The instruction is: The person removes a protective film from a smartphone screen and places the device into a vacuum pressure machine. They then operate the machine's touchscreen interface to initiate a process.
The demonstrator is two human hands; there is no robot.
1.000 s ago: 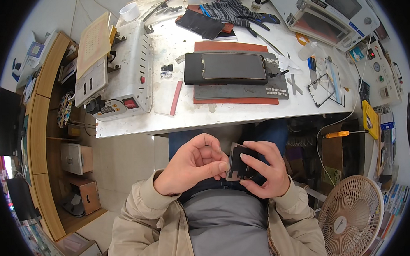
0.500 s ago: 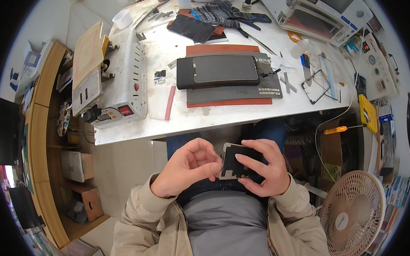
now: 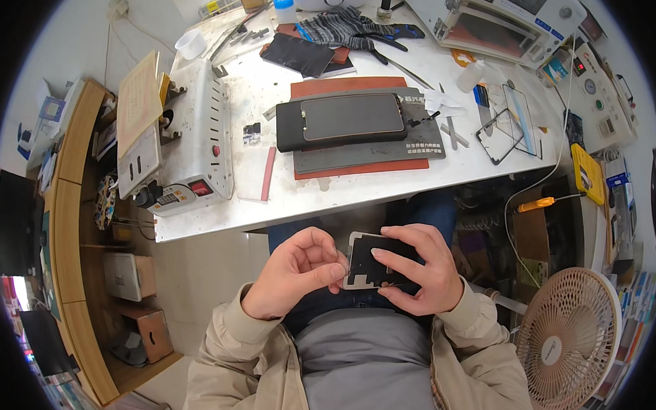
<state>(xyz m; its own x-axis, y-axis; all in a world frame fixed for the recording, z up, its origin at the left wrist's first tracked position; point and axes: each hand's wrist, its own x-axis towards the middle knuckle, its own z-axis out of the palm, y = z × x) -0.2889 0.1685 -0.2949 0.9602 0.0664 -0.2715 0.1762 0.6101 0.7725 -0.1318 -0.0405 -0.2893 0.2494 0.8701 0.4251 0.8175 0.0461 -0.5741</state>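
Black panel held off the bench, both hands at it

We see the black panel, a pale metallic border showing along its left side, in the air near the person's blue-clad legs, in front of the bench and apart from it. We judge the step in hand to be fine fingertip work at that left edge; the next move, we think, calls for a steady panel and a light, exact touch there.

The right hand is spread across the panel: thumb at the near edge, one finger at the far edge, another lying on the black face. The left hand brings thumb and forefinger together right at the left edge (whether they pinch something thin or only the border, we cannot tell), its other fingers curled.

Farther out, we find a black slab on a grey mat over a reddish mat, a boxy metal machine to their left, and a fan at the person's right.
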